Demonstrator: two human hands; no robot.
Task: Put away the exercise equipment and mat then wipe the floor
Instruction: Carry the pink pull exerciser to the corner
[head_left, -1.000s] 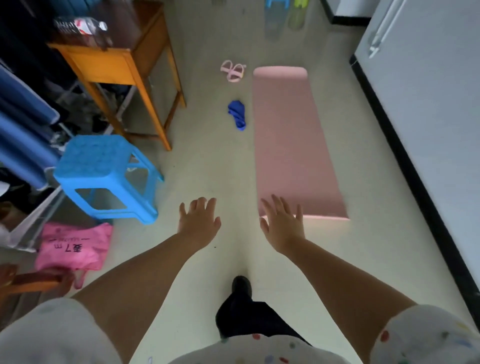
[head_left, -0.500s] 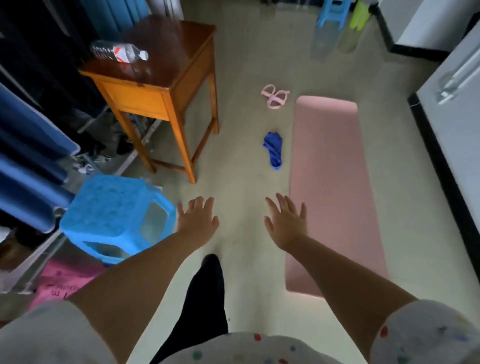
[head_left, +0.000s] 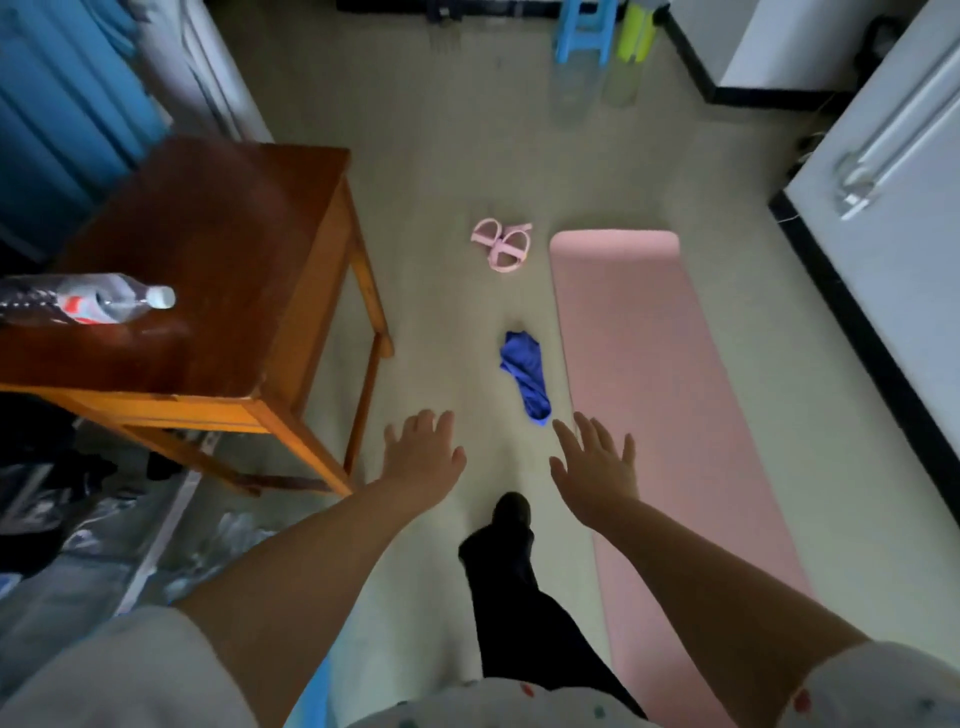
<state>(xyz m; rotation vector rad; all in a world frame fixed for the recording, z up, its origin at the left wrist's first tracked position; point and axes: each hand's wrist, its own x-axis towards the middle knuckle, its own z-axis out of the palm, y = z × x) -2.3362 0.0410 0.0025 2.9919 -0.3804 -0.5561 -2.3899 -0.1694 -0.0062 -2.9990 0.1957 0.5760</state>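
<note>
Both arms reach out over the floor (head_left: 431, 171), and the left hand (head_left: 423, 457) and the right hand (head_left: 595, 475) are spread flat with nothing in them. The pink mat (head_left: 660, 395) lies rolled out on the floor just beside the right hand, with a blue cloth (head_left: 525, 374) next to its edge. A pink stretchy band (head_left: 503, 245) (two loops) sits farther up near the mat's top corner, and a bottle (head_left: 88, 300) lies on the wooden worktop (head_left: 223, 270).

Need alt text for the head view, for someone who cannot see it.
Both hands, left hand and right hand, reach forward open and empty over a pale floor. Ahead lie a flat pink mat, a blue cloth and a pink pedal exerciser; a wooden table stands left.
</note>
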